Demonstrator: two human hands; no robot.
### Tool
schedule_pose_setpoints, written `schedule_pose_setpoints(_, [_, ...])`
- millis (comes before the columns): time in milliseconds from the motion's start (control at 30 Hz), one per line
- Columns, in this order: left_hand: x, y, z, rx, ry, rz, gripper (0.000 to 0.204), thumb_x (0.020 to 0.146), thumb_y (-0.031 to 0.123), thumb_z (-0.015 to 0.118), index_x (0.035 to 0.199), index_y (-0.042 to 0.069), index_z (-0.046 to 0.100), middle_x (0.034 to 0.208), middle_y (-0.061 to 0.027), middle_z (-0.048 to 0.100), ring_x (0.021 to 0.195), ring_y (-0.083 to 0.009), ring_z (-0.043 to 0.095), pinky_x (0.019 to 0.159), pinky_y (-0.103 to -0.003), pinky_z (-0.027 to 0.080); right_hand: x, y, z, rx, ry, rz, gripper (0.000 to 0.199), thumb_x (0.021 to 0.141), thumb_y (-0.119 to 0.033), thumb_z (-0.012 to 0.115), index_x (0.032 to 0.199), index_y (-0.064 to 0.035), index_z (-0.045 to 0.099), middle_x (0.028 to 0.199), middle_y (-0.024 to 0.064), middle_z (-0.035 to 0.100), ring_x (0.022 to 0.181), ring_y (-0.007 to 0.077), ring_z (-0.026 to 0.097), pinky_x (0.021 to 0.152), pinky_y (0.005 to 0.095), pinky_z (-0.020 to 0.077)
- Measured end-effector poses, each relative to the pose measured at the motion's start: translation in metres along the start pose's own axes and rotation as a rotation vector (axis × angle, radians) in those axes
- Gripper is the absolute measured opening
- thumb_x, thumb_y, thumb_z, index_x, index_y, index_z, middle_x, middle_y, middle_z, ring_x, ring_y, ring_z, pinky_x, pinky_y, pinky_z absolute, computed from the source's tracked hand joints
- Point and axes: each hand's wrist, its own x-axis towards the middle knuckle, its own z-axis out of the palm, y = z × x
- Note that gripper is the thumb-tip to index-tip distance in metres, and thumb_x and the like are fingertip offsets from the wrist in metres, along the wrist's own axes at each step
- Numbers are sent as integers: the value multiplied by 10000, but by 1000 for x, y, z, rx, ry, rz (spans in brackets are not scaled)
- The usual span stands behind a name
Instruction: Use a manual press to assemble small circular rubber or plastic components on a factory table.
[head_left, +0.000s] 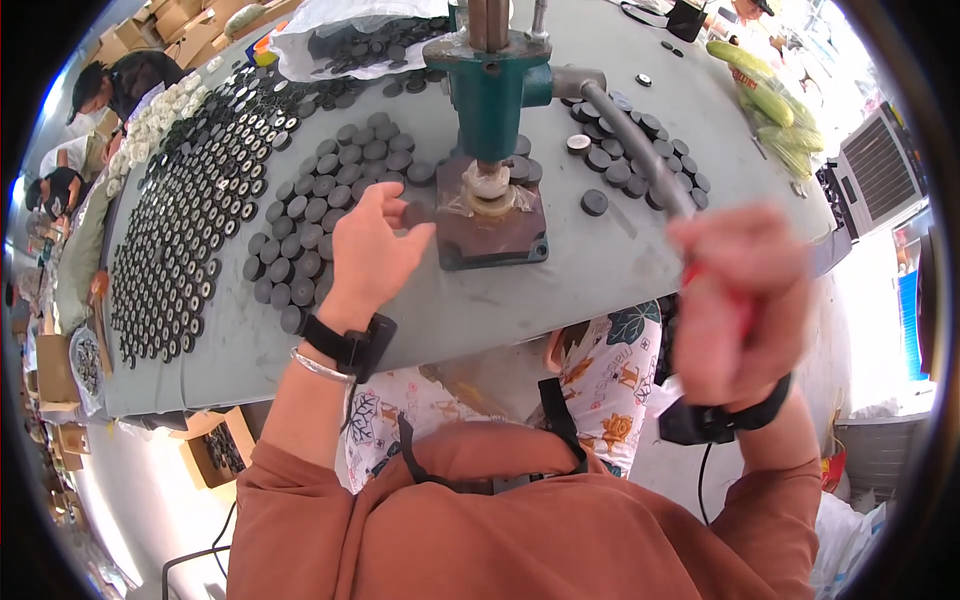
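A green hand press with a dark base plate stands in front of me on the table. Its ram comes down onto a pale round fitting wrapped in clear film. My left hand is just left of the base, thumb and forefinger closed around a dark round cap, partly hidden. My right hand, smeared by motion, is wrapped round the red grip of the press lever. Plain black caps lie left of my left hand, and more black caps are right of the press.
Rows of black caps with pale centres cover the table's left side. Behind them lies a white plastic bag of dark pieces. Bagged green vegetables lie far right. Other people sit at far left. An open cardboard box is below the table.
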Motion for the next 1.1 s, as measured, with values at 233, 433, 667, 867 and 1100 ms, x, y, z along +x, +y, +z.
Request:
schedule_pose_setpoints(233, [8,35,25,-139,-89,52,584,667,97,762,1173,-51,510,913,-94,665,767,-144,627,714,-260,513,80,35,-38,-825,-4,-271,262,799,77,573,1034,-37,591,923,152,626,585,150,532,527,255,413])
schedule_pose_setpoints(433, [21,44,37,-80,-62,144,560,661,143,764,1151,-6,540,902,-110,679,766,-181,645,736,-300,517,76,40,-32,-805,25,-228,231,806,73,566,1012,-29,588,913,152,625,579,145,523,527,253,412])
schedule_pose_setpoints(667, [26,46,44,39,-45,97,555,653,208,772,1138,47,555,957,-105,677,860,-220,652,777,-311,506,71,39,-30,-800,54,-187,195,814,69,558,986,-20,584,900,153,624,574,140,511,526,251,411])
schedule_pose_setpoints(867, [21,35,46,-57,-4,118,628,651,173,786,1199,21,519,1020,-110,667,912,-214,645,806,-323,498,69,30,-25,-794,78,-164,165,821,65,551,964,-12,580,890,153,623,568,136,501,526,249,410])
schedule_pose_setpoints(1100, [5,1,12,82,90,99,669,667,158,786,1240,-14,488,1046,-131,658,961,-220,623,849,-324,481,18,-7,9,84,166,160,65,845,3,425,882,-12,476,827,161,561,575,109,413,548,234,395])
